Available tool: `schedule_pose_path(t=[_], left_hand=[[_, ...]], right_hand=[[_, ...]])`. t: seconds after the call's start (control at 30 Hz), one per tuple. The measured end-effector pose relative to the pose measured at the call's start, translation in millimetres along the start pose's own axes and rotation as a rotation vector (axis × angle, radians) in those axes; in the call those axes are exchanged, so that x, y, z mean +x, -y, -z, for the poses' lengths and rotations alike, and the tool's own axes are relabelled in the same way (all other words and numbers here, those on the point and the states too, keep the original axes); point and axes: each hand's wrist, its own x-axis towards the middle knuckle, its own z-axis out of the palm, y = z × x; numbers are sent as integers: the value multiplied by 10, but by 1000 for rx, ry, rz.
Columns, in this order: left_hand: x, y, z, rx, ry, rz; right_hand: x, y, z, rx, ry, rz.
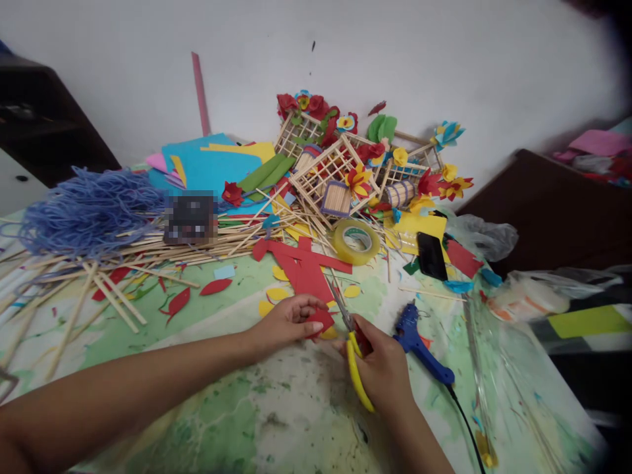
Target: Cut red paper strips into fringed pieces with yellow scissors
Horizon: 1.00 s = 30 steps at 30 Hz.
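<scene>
Between the thumb and fingers of my left hand [291,324] is a small red paper piece [320,322]. My right hand [382,365] is wrapped round a pair of yellow-handled scissors [354,368], whose metal blades point up and away, close to the red piece. Just beyond both hands lie red paper strips [309,273] and several yellow paper petals [278,293]. To the right of my right hand rests a blue glue gun [419,342] with a black cord.
Stick lattices with paper flowers [340,164] pile against the wall. A tape roll [356,242] and a black phone [431,255] lie before them. At left are blue yarn [91,210], thin wooden sticks [143,250] and red paper leaves [178,303]. Plastic bags [486,237] sit at right.
</scene>
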Motion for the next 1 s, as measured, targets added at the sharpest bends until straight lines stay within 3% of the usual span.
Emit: schedule_pose_path(t=[0.23,0.43,0.53,0.73,0.83,1.0], left_hand=[[-60,99,-66,403,336,-26],[-70,5,-126,615,438,-132],[-69,35,-108,545,381,-114],[-39,91,-112,285,100,-54],[-20,49,-153,129,44,-17],[1,16,-147,89,-83,-30]], right_hand=[[-26,95,-77,567,15,-31],[-75,147,-101,593,62,-50],[-79,141,-99,547,60,-28],[-69,134,-103,544,26,-45],[-76,140,-119,507,53,-37],[-49,96,-23,311,52,-18]])
